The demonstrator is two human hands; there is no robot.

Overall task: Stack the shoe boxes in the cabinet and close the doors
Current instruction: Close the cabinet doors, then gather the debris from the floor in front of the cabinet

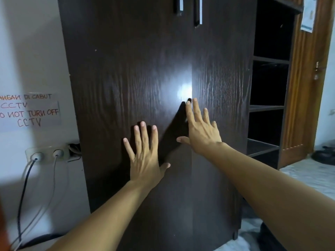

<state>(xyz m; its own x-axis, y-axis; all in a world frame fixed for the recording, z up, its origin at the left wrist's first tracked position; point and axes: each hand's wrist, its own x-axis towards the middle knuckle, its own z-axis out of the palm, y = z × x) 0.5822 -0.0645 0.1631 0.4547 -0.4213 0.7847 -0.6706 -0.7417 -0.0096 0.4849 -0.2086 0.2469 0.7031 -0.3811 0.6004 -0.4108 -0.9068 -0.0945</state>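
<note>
a white wall with taped notices stood beside the dark cabinet (112,51). the left hand (145,160) and right hand (201,131) pressed flat, fingers spread wide, holding nothing, on the two doors (223,84). the doors looked shut, any shoe boxes hidden behind them, so the task seemed nearly finished.

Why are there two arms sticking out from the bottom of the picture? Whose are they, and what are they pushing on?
The camera sits on a person's head, so you see what they see, and the arms are their own. The left hand lies flat, fingers spread, on the left door of a dark brown cabinet. The right hand presses flat by the seam on the right door. Both doors look shut, so any shoe boxes inside are hidden. Neither hand holds anything. Two handles show at the top. To the right are open shelves, and on the left wall a handwritten CCTV sign above plugged-in sockets.
</note>
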